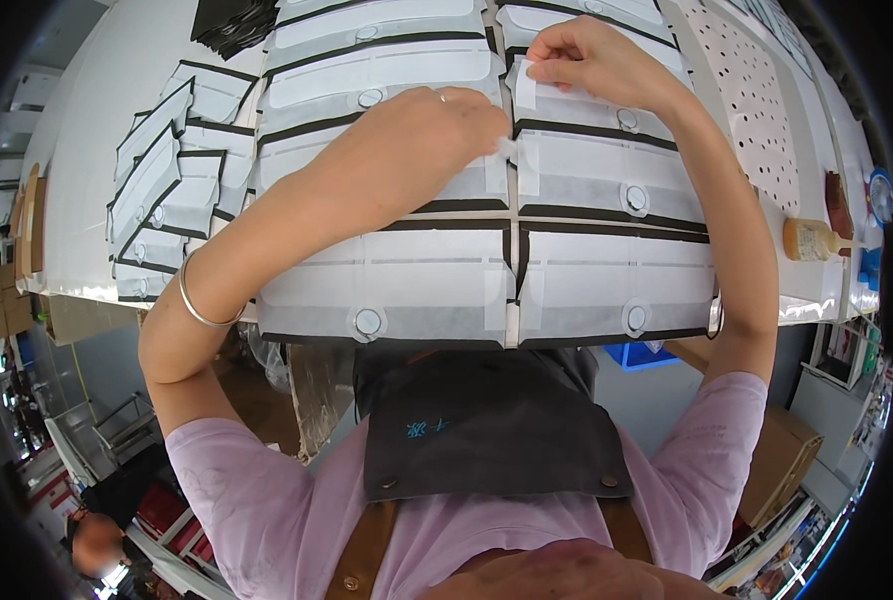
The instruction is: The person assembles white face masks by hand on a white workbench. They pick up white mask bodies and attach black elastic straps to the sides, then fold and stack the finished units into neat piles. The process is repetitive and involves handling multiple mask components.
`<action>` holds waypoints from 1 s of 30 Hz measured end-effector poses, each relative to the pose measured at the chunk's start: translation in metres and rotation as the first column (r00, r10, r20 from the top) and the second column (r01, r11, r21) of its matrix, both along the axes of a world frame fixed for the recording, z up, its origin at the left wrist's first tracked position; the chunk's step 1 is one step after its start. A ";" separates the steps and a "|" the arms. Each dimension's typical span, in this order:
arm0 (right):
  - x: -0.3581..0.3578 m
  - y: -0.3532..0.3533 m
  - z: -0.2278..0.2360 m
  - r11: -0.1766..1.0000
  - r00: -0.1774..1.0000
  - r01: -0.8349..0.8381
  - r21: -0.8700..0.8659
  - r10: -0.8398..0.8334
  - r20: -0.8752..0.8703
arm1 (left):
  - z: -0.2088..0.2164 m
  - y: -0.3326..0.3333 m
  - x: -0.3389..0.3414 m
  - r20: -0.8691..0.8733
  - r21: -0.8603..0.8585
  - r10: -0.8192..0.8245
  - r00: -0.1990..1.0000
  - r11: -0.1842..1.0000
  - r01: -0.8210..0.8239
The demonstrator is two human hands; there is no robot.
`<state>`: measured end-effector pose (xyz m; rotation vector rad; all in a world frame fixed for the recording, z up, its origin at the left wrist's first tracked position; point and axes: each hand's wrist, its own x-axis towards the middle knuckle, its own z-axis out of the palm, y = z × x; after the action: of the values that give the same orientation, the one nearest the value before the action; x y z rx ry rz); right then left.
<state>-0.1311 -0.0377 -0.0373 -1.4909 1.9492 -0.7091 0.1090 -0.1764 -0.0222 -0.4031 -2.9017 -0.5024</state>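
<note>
Flat white panels with black edges, such as the near-left panel [426,275] and the near-right panel [586,275], lie in two columns, each with a round metal snap [368,322] near its lower edge. My left hand [456,125] is closed over the left column. A small white scrap [507,148] shows at its fingertips, which are mostly hidden. My right hand [591,65] pinches a white strip [526,88] at the left edge of a panel in the right column. Its thumb and forefinger are together there.
Loose smaller white panels [171,185] with black edges overlap at the left. A black stack [234,25] sits at the far left. To the right are a white sheet with dark dots [746,110] and a yellowish squeeze bottle [811,240]. The table edge runs before my apron.
</note>
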 end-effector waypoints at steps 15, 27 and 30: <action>0.013 0.001 0.008 0.992 0.993 0.111 0.054 -0.109 -0.038 | -0.010 0.005 -0.010 0.046 -0.103 -0.044 0.998 0.994 0.048; 0.022 -0.004 0.017 0.986 0.984 0.165 -0.009 -0.165 -0.069 | -0.009 0.007 -0.012 0.049 -0.063 -0.035 0.998 0.997 0.038; 0.026 0.000 0.026 0.983 0.982 0.186 -0.006 -0.186 0.026 | -0.009 0.004 -0.007 0.012 -0.096 -0.055 0.998 0.994 0.056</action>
<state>-0.1052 -0.0378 -0.0117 -1.3096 2.0871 -0.8131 0.1024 -0.1726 -0.0311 -0.4972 -2.9392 -0.3742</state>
